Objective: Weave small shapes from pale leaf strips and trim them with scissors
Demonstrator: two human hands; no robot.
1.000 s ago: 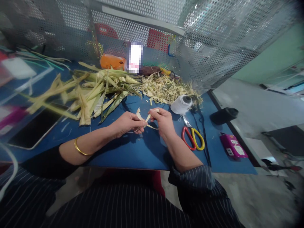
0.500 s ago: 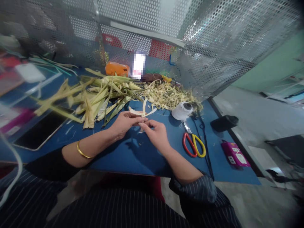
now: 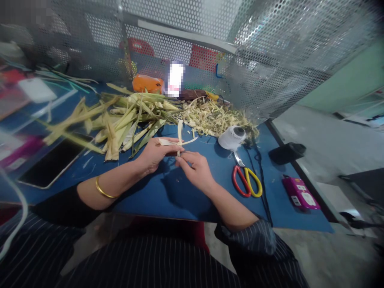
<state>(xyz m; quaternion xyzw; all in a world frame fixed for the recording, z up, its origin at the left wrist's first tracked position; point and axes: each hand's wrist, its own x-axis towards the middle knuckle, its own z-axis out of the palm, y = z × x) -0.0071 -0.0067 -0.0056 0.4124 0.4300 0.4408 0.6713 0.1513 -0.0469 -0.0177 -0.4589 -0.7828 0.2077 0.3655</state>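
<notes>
My left hand (image 3: 156, 154) pinches a small piece made of pale dried leaf strips (image 3: 180, 134) between thumb and fingers. One strip stands up from the crossing, one points left over my fingers and another curves out to the right. Just below the crossing, my right hand (image 3: 195, 166) is closed with thumb and forefinger on the short lower end of the piece. The fingertips of both hands nearly meet and partly hide the lower end. Behind my left hand lies a heap of long dried leaves (image 3: 126, 120), like corn husks.
Leaf scraps (image 3: 213, 118) are piled by the perforated metal screen (image 3: 180, 40). A white thread spool (image 3: 231, 138) and scissors (image 3: 246, 180) with red and yellow handles lie right of my hands. Further right are a black cylinder (image 3: 286, 153) and purple pack (image 3: 301, 193). A dark phone (image 3: 55, 162) lies left.
The leaf strips have turned a little: the upright one is straighter and the left one lies flatter. My right fingers have shifted slightly down. Both hands keep their hold.
</notes>
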